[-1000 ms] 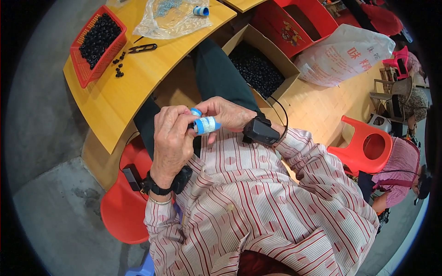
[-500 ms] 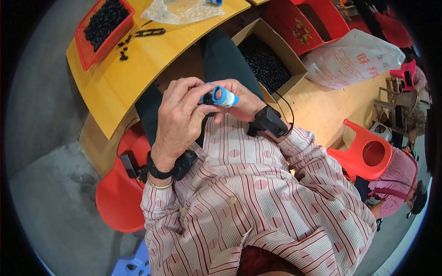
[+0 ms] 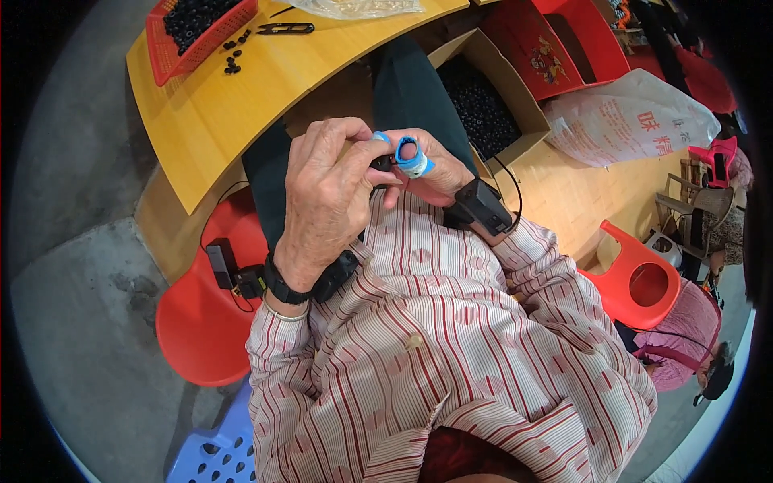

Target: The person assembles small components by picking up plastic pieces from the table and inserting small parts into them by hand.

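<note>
My left hand (image 3: 326,189) is closed, its thumb and fingertips pinching a small black piece (image 3: 382,163) in front of my body. My right hand (image 3: 441,167) meets it from the other side, fingers curled around the same piece. A blue wrap (image 3: 415,166) with a pale band circles the right thumb, whose tip shows in its opening. More blue wrapping (image 3: 381,138) shows at a fingertip between the hands. Much of the piece is hidden by the fingers.
On the yellow table (image 3: 233,121) stand a red basket (image 3: 173,71) of black pieces, black thread snips (image 3: 286,28), loose black pieces (image 3: 233,64) and a clear plastic bag (image 3: 354,6). A cardboard box (image 3: 527,138) of black pieces, a white sack (image 3: 628,121) and red stools (image 3: 201,322) surround me.
The view has shifted, so the table and basket sit higher in it. My hands have turned slightly, and the black piece stays between them.
</note>
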Demonstrator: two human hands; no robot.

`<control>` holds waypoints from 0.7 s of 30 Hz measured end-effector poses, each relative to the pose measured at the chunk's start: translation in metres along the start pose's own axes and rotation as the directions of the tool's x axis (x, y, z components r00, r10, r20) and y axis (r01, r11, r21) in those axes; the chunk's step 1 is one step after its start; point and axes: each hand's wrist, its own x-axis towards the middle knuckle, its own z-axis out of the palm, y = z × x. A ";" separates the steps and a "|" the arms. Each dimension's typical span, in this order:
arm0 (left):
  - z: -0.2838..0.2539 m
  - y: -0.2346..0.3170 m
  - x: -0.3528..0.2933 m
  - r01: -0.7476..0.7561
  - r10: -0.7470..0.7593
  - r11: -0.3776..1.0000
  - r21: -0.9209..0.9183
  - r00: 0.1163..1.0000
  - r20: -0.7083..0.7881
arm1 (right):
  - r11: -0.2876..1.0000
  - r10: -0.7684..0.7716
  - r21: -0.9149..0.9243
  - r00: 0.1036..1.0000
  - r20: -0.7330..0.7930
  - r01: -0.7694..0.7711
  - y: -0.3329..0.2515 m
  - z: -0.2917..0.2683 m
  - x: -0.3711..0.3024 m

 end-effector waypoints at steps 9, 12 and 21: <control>-0.006 -0.004 -0.001 -0.043 0.043 0.999 -0.008 0.998 0.049 | 0.999 0.035 -0.040 0.998 0.061 -0.033 -0.006 0.002 0.001; -0.006 -0.004 -0.001 -0.059 0.058 0.998 0.010 0.997 0.054 | 0.997 0.007 -0.082 0.999 0.031 -0.004 -0.001 0.004 0.000; -0.002 -0.006 0.000 -0.092 0.093 0.994 0.055 0.996 -0.004 | 0.998 -0.033 -0.058 0.995 -0.090 0.028 0.003 0.014 -0.001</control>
